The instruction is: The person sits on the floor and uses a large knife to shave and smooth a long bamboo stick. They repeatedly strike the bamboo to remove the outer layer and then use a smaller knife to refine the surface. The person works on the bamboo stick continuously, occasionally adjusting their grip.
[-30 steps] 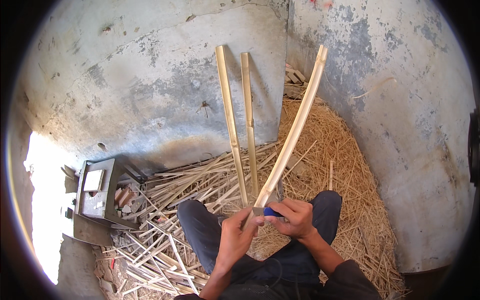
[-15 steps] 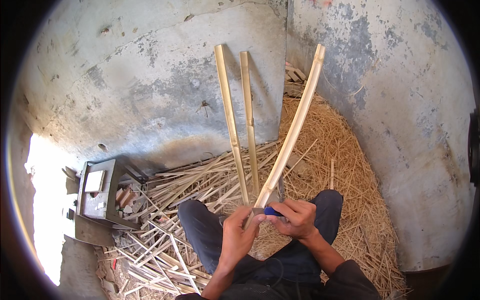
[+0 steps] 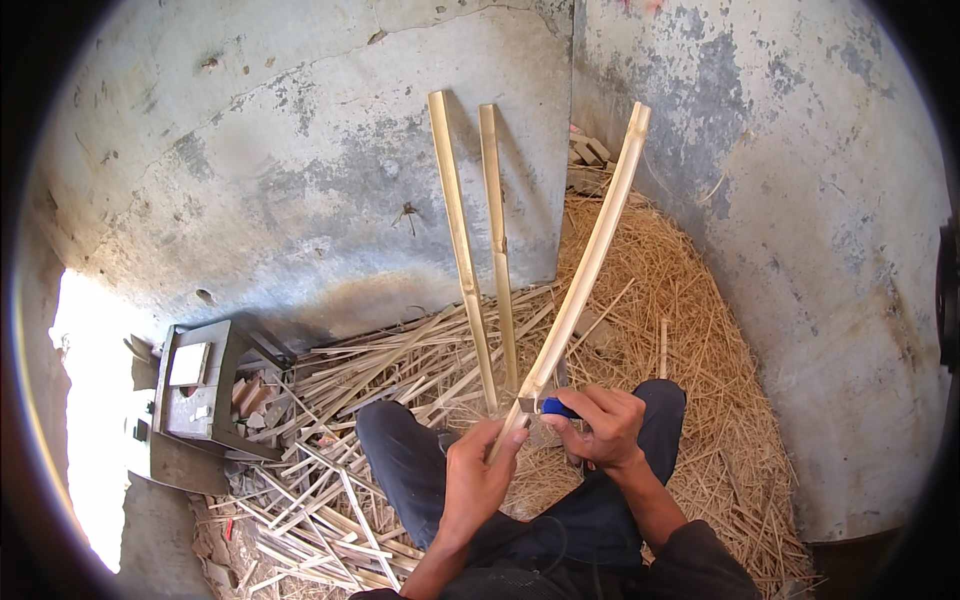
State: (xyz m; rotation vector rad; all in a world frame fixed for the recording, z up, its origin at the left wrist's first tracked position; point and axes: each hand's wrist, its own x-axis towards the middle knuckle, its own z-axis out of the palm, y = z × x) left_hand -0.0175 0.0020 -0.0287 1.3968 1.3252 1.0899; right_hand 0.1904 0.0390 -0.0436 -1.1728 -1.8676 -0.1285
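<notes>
A long split bamboo strip (image 3: 590, 255) slants up and away from me, its hollow inner side showing. My left hand (image 3: 480, 468) is closed around its near end, thumb along the strip. In my right hand (image 3: 603, 425) is a knife (image 3: 560, 407) with a blue handle, gripped in closed fingers. Its short, wide blade lies against the strip just beyond my left thumb. Part of the handle is hidden by the right fingers.
Two more bamboo strips (image 3: 462, 240) lean on the grey wall (image 3: 330, 150). Cut slats (image 3: 370, 375) lie heaped at left, and a pile of shavings (image 3: 700, 350) fills the right. A small wooden stool (image 3: 205, 400) with rubble stands far left. My bent knees flank my hands.
My right hand with the knife has moved slightly up and right, away from the left hand. The bamboo strip's far end has dropped a little toward me.
</notes>
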